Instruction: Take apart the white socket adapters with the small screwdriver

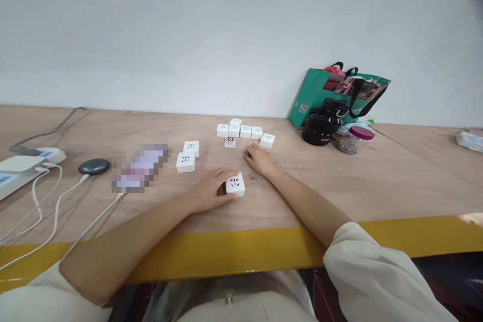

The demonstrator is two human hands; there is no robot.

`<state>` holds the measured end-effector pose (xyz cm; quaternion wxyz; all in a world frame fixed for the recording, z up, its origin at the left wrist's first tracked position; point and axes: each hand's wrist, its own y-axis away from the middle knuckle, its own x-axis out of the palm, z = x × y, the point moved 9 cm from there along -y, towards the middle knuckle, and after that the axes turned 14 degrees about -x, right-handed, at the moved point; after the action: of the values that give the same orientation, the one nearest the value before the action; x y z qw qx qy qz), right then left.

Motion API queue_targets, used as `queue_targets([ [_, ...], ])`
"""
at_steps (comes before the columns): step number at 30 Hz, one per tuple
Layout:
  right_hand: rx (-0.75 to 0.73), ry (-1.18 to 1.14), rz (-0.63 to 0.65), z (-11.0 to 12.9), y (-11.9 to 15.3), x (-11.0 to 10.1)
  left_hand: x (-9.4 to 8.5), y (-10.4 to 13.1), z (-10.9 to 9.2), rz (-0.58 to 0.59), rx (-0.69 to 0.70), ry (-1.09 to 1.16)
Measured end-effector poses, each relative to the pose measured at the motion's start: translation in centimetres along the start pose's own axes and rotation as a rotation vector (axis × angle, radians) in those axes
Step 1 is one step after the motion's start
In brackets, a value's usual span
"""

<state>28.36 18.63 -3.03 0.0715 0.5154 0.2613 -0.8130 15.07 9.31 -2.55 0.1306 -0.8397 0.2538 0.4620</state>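
On the wooden table, my left hand (211,190) grips a white square wall socket (235,186), thumb and fingers on opposite sides of it. Its slotted face points up. Farther forward, my right hand (259,159) rests on the table, fingers curled round a slim tool that looks like a screwdriver (276,162). A dark end shows at the fingertips and a thin metal end behind the hand; the middle is hidden. Between the hands lies a small flat piece (253,178), too small to name. A socket part with metal inside (230,141) stands ahead of my right hand.
Several white sockets (245,132) are grouped at the back, and two more (186,162) sit at the left. A phone (139,168), a dark round device (94,166) and cables lie farther left. A black jug (322,123) and green bag (311,93) stand back right.
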Motion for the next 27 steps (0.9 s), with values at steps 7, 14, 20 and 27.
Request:
queue_targets([
  [7, -0.057, -0.305, -0.008, 3.7, 1.7, -2.3, -0.3, 0.0, 0.2, 0.0, -0.039, 0.045],
  [14, -0.214, -0.788, 0.147, 8.6, 3.2, -1.1, -0.4, -0.3, 0.4, -0.012, -0.034, 0.05],
  [20, -0.308, -0.593, 0.114, 9.1, 3.1, -1.8, -0.6, -0.2, 0.0, -0.012, -0.023, 0.048],
  [27, -0.407, -0.254, 0.169, 10.7, 3.6, -2.6, -0.5, -0.3, 0.2, -0.008, -0.027, 0.071],
])
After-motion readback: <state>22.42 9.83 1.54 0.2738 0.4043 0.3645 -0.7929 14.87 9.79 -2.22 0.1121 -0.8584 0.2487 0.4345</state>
